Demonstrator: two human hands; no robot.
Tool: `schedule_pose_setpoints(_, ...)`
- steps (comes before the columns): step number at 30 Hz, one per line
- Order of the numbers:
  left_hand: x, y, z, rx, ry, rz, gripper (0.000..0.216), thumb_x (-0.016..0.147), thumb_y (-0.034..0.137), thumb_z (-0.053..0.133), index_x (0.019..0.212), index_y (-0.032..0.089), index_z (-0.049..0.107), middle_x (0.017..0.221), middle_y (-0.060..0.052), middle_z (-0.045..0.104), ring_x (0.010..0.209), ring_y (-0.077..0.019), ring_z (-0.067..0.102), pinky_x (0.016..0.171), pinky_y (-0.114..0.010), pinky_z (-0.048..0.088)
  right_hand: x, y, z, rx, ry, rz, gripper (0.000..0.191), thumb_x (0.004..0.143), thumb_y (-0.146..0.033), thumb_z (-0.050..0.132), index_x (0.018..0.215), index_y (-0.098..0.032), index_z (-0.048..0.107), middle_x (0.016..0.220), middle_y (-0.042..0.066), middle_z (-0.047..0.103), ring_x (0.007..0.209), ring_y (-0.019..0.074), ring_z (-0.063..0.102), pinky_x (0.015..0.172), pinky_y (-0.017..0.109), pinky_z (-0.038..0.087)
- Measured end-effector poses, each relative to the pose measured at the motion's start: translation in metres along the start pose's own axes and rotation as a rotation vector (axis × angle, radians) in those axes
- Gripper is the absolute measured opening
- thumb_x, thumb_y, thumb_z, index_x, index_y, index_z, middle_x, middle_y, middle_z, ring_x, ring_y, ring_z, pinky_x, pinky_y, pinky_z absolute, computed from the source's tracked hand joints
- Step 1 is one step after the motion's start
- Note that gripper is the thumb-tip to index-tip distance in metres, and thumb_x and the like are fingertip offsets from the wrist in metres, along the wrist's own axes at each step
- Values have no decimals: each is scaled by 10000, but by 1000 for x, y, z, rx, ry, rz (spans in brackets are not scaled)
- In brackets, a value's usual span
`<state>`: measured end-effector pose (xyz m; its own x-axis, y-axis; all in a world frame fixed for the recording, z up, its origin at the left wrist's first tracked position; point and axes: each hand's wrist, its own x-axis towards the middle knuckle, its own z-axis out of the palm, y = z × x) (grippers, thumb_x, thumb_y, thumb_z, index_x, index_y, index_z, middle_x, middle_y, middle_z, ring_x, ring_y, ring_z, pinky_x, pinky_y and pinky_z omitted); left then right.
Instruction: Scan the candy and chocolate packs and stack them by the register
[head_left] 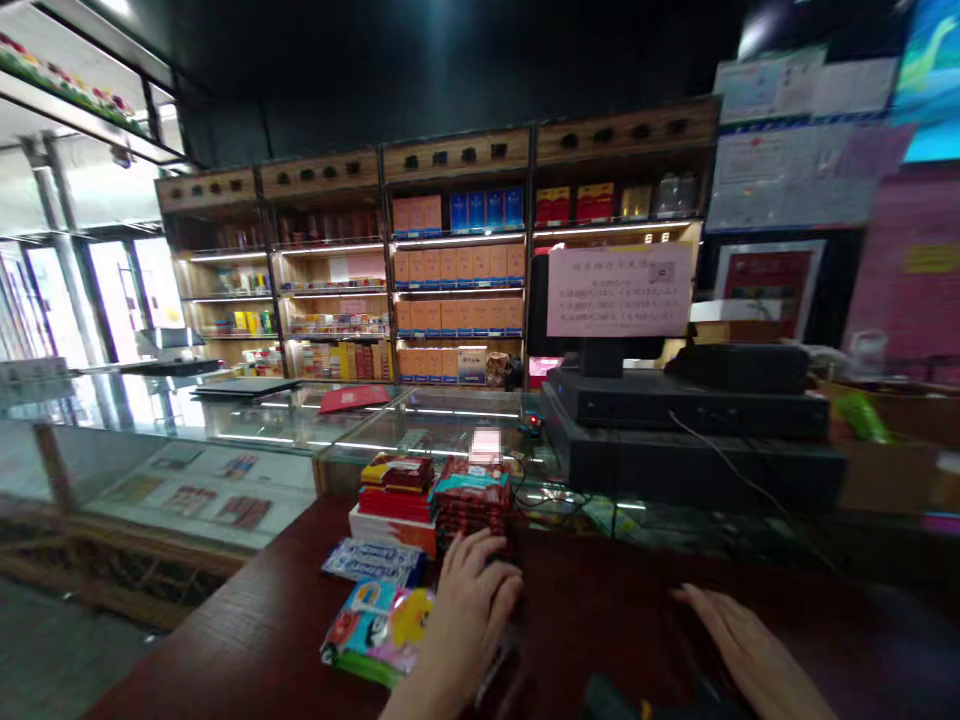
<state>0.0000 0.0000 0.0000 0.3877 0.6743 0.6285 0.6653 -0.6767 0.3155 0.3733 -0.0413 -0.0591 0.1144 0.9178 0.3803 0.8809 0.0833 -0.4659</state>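
Observation:
My left hand (474, 600) is over the dark red-brown tabletop, fingers extended and slightly bent. Its fingertips are at the front of a stack of dark red packets (472, 505); whether they touch it I cannot tell. Left of that stack are red and yellow packets (396, 472) piled on a white and orange box (390, 528). Nearer me lie blue and white packets (373, 561) and a colourful cartoon-printed pack (379, 625), partly hidden by my left wrist. My right hand (731, 625) is apart on the right, a little blurred, fingers stretched out, with nothing seen in it.
A black cash register (690, 405) with a pink paper sign (619, 290) stands ahead right. Cables (562, 505) trail beside it. A glass display counter (202, 490) runs left, with a red folder (354, 398) on top. Stocked shelves (457, 240) line the back wall. A dark blurred object (607, 698) shows at the bottom edge.

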Motion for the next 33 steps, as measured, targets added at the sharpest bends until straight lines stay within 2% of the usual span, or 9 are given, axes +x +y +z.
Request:
schedule_pose_setpoints(5,-9,14,1,-58,-50,-10,176,954,239,536,996,294,698,1260,-1,639,1283,-216,507,1168,-572,329,0,-1,-3,23,20,-14,533,871,-521,339,1069,-245,749,1145,61,761,1104,263,692,975,340,558)
schedule_pose_setpoints(8,-10,20,2,-83,-115,-5,144,935,254,573,989,295,700,1248,6,646,1278,-216,511,1172,-546,332,0,5,3,5,-18,-59,539,865,-500,339,1127,-250,738,1193,51,742,1150,268,670,1005,353,541)
schedule_pose_setpoints(10,-11,22,4,-93,-168,7,135,926,257,589,1001,293,695,1251,5,645,1281,-217,508,1170,-533,336,0,7,7,-3,3,-67,553,876,-494,310,1131,-255,738,1200,49,738,1159,266,664,1019,355,531)
schedule_pose_setpoints(14,-15,20,9,-116,-240,16,146,920,237,594,1023,282,686,1255,-6,639,1272,-215,505,1159,-495,348,-1,-5,6,3,31,-66,566,919,-469,257,1109,-258,746,1188,48,741,1160,258,663,1045,375,513)
schedule_pose_setpoints(19,-18,16,13,-145,-331,1,168,920,242,588,1055,288,678,1226,-7,642,1226,-208,531,1176,-493,291,1,-20,0,-44,-55,-113,480,928,-443,334,1100,-292,756,1168,36,753,1116,260,688,984,385,555)
schedule_pose_setpoints(26,-19,17,11,-97,-506,-79,152,928,272,581,1040,303,679,1135,37,677,1119,-177,579,1176,-457,244,-4,-16,17,-209,-166,-247,440,877,-281,389,1131,-343,742,1176,19,750,1104,273,698,1021,505,505)
schedule_pose_setpoints(33,-20,14,14,-39,-535,-85,139,926,291,576,1021,294,677,1108,34,676,1100,-182,575,1158,-441,252,-4,-28,10,-247,-257,-207,462,909,-272,351,1164,-373,723,1220,-12,729,1156,260,672,1070,523,459)
